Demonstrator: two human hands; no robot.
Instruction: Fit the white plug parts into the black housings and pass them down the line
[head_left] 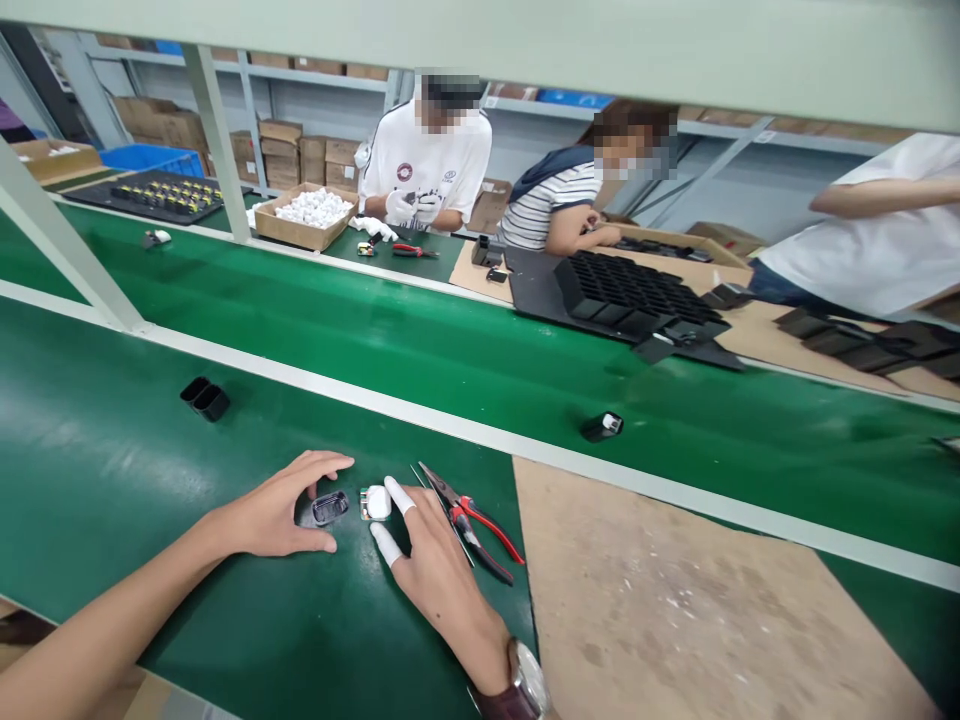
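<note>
My left hand rests on the green bench with thumb and fingers spread around a small black oval plastic shell, its hollow side up. Beside the shell lies a white rounded block on a small green circuit board. My right hand is next to this block, white finger covers on thumb and index finger, the two tips apart; whether a tip touches it I cannot tell. Red-and-black long-nose pliers and thin metal tweezers lie right of that hand.
A black twin-tube housing stands farther left. On the green belt lies a black case with a white insert. Brown board covers the bench at right. Co-workers sit opposite, near a box of white parts and black housings.
</note>
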